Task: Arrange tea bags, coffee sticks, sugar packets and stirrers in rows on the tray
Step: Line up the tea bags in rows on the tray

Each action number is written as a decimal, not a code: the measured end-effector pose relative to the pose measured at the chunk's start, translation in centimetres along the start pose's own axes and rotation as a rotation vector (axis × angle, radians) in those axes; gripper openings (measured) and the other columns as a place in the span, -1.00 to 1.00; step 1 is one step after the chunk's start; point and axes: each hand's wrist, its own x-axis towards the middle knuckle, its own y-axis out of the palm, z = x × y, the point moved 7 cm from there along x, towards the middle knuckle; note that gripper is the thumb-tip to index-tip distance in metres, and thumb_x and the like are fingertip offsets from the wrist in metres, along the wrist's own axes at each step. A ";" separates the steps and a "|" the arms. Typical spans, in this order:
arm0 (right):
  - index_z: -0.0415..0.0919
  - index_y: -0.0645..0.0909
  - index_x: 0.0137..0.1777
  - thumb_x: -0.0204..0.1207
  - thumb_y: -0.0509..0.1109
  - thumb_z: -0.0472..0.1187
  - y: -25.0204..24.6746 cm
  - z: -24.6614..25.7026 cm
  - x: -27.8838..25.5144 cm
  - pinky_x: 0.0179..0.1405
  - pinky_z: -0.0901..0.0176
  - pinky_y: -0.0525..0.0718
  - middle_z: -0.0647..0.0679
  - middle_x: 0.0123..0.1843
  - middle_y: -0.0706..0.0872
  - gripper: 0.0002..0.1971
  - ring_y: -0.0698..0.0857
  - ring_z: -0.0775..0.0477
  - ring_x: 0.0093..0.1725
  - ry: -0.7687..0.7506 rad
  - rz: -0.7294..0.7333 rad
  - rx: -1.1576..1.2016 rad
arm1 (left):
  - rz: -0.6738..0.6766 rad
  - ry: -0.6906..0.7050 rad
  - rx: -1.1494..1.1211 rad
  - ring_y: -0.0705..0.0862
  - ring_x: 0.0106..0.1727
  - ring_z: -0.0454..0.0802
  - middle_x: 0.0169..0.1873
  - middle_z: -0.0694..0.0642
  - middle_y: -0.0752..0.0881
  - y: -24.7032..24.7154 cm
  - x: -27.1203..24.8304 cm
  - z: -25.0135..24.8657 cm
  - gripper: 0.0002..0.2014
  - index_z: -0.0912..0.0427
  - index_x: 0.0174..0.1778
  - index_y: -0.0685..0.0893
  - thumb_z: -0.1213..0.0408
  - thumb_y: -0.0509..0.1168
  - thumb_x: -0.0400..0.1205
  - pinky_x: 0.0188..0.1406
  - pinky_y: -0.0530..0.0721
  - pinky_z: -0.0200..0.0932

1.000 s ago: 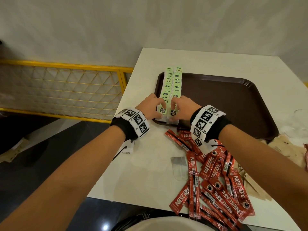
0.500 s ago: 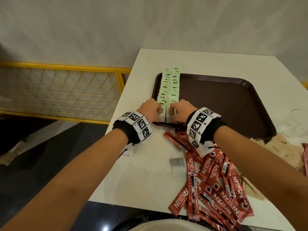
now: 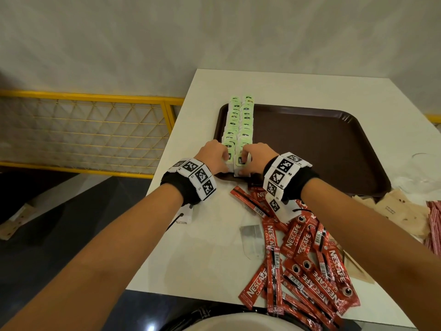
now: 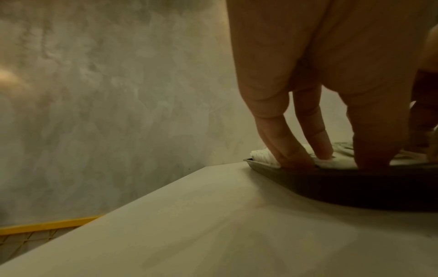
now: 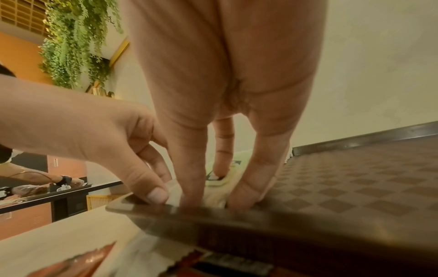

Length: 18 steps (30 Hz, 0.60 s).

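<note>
Pressing in from both sides, the left hand [image 3: 213,155] and the right hand [image 3: 256,157] meet at the near end of two rows of tea bags [image 3: 238,120] on the brown tray [image 3: 322,144]. The rows run side by side along the tray's left edge, from its near rim to its far rim, the farthest bags leaning over the far rim. Each hand's grip is clamped on the nearest bags of its own row: the left hand's fingers [image 4: 279,142] curl down onto the pale bags [image 4: 263,155] just inside the tray's rim [image 4: 331,180], and the right hand's thumb and fingers [image 5: 189,168] pinch the bags [image 5: 227,180] at the tray's near edge [image 5: 237,215]. In the right wrist view the left hand [image 5: 99,135] sits just beside the right, its thumb on the same stack.

The tray lies on a white counter [image 3: 210,235]. Red coffee sticks [image 3: 310,266] lie in a loose heap on the counter just near of the tray, partly under the right wrist. Brown paper packets [image 3: 401,211] lie off the tray's near right corner, and more red-striped packets [image 3: 434,225] show at the picture's edge beyond them. A small clear wrapper [image 3: 253,237] lies on the counter beside the coffee sticks. Left of the counter stands a yellow mesh railing [image 3: 83,130].
</note>
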 end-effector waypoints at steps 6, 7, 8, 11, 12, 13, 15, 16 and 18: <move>-0.22 0.55 0.11 0.41 0.52 -0.07 -0.4 -0.2 -0.4 0.00 0.15 0.54 -0.12 0.15 0.39 -0.63 0.57 -0.16 0.03 0.005 -0.007 -0.019 | -0.019 0.043 -0.023 0.55 0.19 0.14 0.23 0.23 0.50 -0.2 -0.6 0.0 -0.69 0.23 0.17 0.67 0.27 0.45 0.52 0.06 0.47 -0.20; -0.22 0.55 0.12 0.42 0.51 -0.07 -0.6 -0.2 -0.7 0.00 0.16 0.53 -0.11 0.14 0.37 -0.64 0.54 -0.13 0.00 -0.002 -0.013 -0.018 | -0.030 0.060 -0.031 0.55 0.20 0.13 0.23 0.22 0.49 -0.4 -0.9 -0.1 -0.69 0.22 0.17 0.67 0.24 0.44 0.53 0.06 0.46 -0.21; -0.21 0.55 0.11 0.43 0.51 -0.07 -0.9 -0.2 -1.0 0.01 0.17 0.52 -0.11 0.14 0.36 -0.66 0.52 -0.09 -0.03 -0.015 -0.024 -0.015 | -0.044 0.080 -0.041 0.55 0.19 0.11 0.22 0.21 0.49 -0.6 -1.2 -0.3 -0.69 0.20 0.18 0.66 0.22 0.43 0.53 0.04 0.45 -0.23; -0.18 0.56 0.07 0.45 0.48 -0.07 -2.0 0.0 -2.3 0.02 0.17 0.54 -0.08 0.09 0.40 -0.71 0.53 -0.04 -0.04 -0.087 -0.048 -0.001 | -0.065 0.160 -0.085 0.56 0.07 -0.02 0.15 0.15 0.54 -1.2 -3.0 -1.5 -0.69 0.20 0.14 0.68 0.17 0.44 0.53 -0.02 0.46 -0.28; -0.17 0.56 0.06 0.45 0.47 -0.06 -2.2 0.2 -2.9 0.00 0.17 0.53 -0.06 0.06 0.45 -0.72 0.55 -0.03 -0.03 -0.113 -0.035 -0.003 | -0.041 0.196 -0.098 0.56 -0.03 -0.09 0.11 0.13 0.58 -1.1 -3.7 -2.1 -0.71 0.21 0.10 0.70 0.17 0.45 0.52 -0.08 0.47 -0.31; -0.15 0.57 0.04 0.46 0.46 -0.04 -2.3 0.3 -3.5 -0.03 0.18 0.54 -0.03 0.03 0.51 -0.74 0.58 -0.03 -0.03 -0.134 -0.009 -0.006 | 0.016 0.240 -0.107 0.54 -0.12 -0.16 0.04 0.09 0.62 -0.7 -4.5 -2.8 -0.74 0.22 0.05 0.72 0.18 0.46 0.51 -0.16 0.47 -0.36; -0.10 0.59 0.03 0.47 0.45 -0.03 -1.8 0.4 -4.7 -0.05 0.19 0.56 0.02 -0.03 0.61 -0.78 0.61 0.01 -0.03 -0.162 0.078 -0.013 | 0.236 0.350 -0.121 0.55 -0.20 -0.24 -0.09 0.00 0.66 1.2 -6.3 -4.6 -0.77 0.21 -0.01 0.73 0.20 0.49 0.48 -0.25 0.48 -0.46; -0.09 0.61 0.03 0.47 0.45 -0.05 -1.4 0.4 -5.1 -0.06 0.21 0.55 0.05 -0.07 0.62 -0.80 0.61 0.03 -0.04 -0.175 0.119 -0.024 | 0.363 0.406 -0.120 0.58 -0.20 -0.24 -0.12 -0.03 0.67 2.4 -7.2 -5.4 -0.76 0.21 0.00 0.74 0.21 0.50 0.48 -0.23 0.50 -0.49; -0.10 0.65 0.03 0.46 0.47 -0.08 -0.4 0.1 -5.9 -0.09 0.25 0.52 0.11 -0.16 0.60 -0.80 0.59 0.07 -0.10 -0.187 0.180 -0.068 | 0.534 0.496 -0.093 0.60 -0.18 -0.18 -0.12 0.03 0.70 4.4 -8.8 -6.7 -0.74 0.23 0.02 0.74 0.22 0.51 0.47 -0.21 0.49 -0.48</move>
